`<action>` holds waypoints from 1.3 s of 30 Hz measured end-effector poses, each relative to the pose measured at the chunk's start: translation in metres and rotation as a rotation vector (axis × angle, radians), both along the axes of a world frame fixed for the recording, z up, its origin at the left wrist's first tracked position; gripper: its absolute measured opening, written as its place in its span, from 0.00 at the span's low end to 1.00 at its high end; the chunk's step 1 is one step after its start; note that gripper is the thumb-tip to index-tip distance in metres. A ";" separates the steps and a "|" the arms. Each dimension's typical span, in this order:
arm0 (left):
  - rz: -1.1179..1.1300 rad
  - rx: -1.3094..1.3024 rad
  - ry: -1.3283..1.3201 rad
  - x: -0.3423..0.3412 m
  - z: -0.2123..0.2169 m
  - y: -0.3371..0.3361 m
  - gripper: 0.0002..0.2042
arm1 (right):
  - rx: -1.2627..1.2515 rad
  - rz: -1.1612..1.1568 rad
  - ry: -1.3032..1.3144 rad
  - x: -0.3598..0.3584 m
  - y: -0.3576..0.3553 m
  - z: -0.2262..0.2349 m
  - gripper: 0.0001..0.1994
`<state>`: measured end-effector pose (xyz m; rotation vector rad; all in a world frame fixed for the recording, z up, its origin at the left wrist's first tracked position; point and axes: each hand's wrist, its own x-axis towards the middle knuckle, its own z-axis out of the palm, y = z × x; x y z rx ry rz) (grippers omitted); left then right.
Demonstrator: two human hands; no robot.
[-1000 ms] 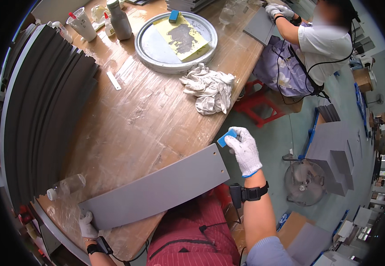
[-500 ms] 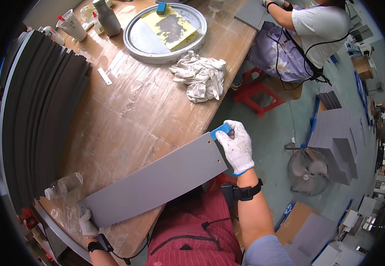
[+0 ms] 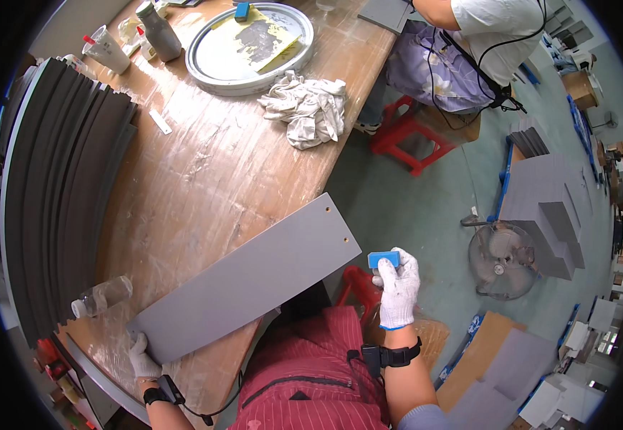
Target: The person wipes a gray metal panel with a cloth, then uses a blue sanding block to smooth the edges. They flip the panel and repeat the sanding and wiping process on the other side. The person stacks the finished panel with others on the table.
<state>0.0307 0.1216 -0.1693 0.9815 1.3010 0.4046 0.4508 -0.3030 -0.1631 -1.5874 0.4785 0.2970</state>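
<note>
A long flat grey panel [image 3: 243, 279] with two small holes at its far right end lies slanted across the table's near edge. Its lower left corner is in the grip of my left hand [image 3: 141, 358], gloved in white, with the thumb side showing on the edge. Off the panel's right end, over the floor, my right hand [image 3: 399, 290], also gloved, pinches a small blue block [image 3: 384, 259]. That block is apart from the panel. A clear plastic bottle [image 3: 103, 296] lies on its side beside the panel's left end.
Dark panels [image 3: 60, 201] stand stacked along the left. Further back on the table [image 3: 204, 179] are a crumpled white cloth [image 3: 305, 107], a round grey lid [image 3: 197, 68] and a grey bottle [image 3: 159, 32]. A person [image 3: 490, 43] sits at the far right. A fan [image 3: 501, 259] stands on the floor.
My right hand has moved from the panel's far right corner down and toward me, carrying the blue block off the panel. My left hand stays at the panel's left end.
</note>
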 end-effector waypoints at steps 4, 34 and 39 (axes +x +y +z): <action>0.016 0.048 0.015 0.014 0.002 -0.007 0.24 | -0.150 -0.033 -0.263 0.000 0.017 -0.022 0.21; 0.127 0.065 0.003 0.013 -0.006 -0.005 0.28 | -0.216 0.027 -0.546 0.067 0.101 -0.044 0.22; 0.037 0.011 0.027 -0.028 -0.039 0.017 0.31 | -0.317 0.002 -0.565 0.050 0.114 -0.036 0.23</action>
